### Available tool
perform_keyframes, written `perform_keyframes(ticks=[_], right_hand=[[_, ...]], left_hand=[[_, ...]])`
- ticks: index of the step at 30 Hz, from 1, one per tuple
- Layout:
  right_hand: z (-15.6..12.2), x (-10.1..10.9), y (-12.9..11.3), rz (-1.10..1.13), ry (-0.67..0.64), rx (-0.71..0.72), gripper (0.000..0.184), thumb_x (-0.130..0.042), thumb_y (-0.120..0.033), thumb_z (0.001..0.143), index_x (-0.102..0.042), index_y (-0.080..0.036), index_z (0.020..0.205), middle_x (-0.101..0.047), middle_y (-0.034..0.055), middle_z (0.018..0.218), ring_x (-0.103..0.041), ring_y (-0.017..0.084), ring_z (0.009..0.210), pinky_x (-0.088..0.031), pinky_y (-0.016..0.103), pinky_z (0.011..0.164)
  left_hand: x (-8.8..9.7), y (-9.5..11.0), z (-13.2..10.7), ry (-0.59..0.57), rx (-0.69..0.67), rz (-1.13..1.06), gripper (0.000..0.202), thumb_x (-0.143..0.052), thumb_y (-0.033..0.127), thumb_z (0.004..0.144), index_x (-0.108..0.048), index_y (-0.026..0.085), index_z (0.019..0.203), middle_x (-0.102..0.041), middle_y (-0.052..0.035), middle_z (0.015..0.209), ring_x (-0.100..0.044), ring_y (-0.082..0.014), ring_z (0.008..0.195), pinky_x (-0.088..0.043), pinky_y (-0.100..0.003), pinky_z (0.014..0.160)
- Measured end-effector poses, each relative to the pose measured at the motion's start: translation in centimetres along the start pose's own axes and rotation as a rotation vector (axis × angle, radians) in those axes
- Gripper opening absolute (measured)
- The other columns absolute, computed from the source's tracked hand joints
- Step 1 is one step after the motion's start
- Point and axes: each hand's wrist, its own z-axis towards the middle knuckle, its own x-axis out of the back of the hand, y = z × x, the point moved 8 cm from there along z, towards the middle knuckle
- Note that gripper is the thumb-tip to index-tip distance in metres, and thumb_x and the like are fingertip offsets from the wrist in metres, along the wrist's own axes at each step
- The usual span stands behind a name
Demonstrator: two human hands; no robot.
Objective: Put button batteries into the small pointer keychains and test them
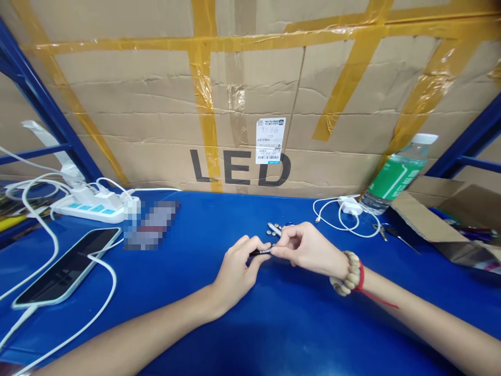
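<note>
One LED carton (250,89), with one white label (270,140) on its face. Below it:
- Hands, two: left hand (238,269), right hand (309,250), both pinching one small dark rod (260,252).
- One bead bracelet (348,274).
- Silver discs (274,228): several, too small to count.

Left of the carton's lettering: one phone (66,269), one power strip (90,209). Right of it: one water bottle (395,175), one open box (442,222).

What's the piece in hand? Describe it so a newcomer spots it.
On the blue table, below the LED carton, the left hand and right hand meet. They pinch a slim dark rod between them. Unlike the silver bits lying behind it, it is dark and held.
</note>
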Motion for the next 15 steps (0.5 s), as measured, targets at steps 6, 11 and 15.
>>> perform_keyframes(ticks=[6,11,15], right_hand=[[0.0,-1.9,-0.1,0.076,-0.128,-0.014,0.035,-0.070,-0.047,0.063,-0.056,-0.015,0.055,-0.051,-0.0041,0.042,-0.047,0.007,0.038,-0.036,0.018,0.039],[0.2,-1.2,-0.6,0.014,-0.099,0.055,0.032,-0.067,-0.045,0.068,-0.060,-0.014,0.060,-0.055,-0.0020,0.049,-0.049,0.007,0.041,-0.038,0.018,0.042],[0.4,-0.3,-0.5,0.041,-0.112,0.087,0.033,-0.064,-0.045,0.071,-0.063,-0.013,0.063,-0.057,-0.0008,0.053,-0.049,0.006,0.042,-0.039,0.018,0.042]], left_hand=[[-0.2,-0.3,-0.1,-0.020,0.028,0.194,0.016,-0.056,0.019,0.081,-0.053,0.020,0.065,-0.057,0.0012,0.067,-0.052,-0.0149,0.067,-0.039,-0.024,0.062],[-0.4,-0.6,0.1,-0.039,0.080,0.069,0.015,-0.058,0.024,0.081,-0.052,0.020,0.068,-0.059,0.0020,0.069,-0.053,-0.0144,0.068,-0.040,-0.023,0.062],[-0.6,0.0,0.2,-0.071,0.077,-0.069,0.004,-0.056,0.023,0.082,-0.055,0.021,0.085,-0.064,0.0005,0.083,-0.058,-0.0151,0.079,-0.043,-0.023,0.070]])
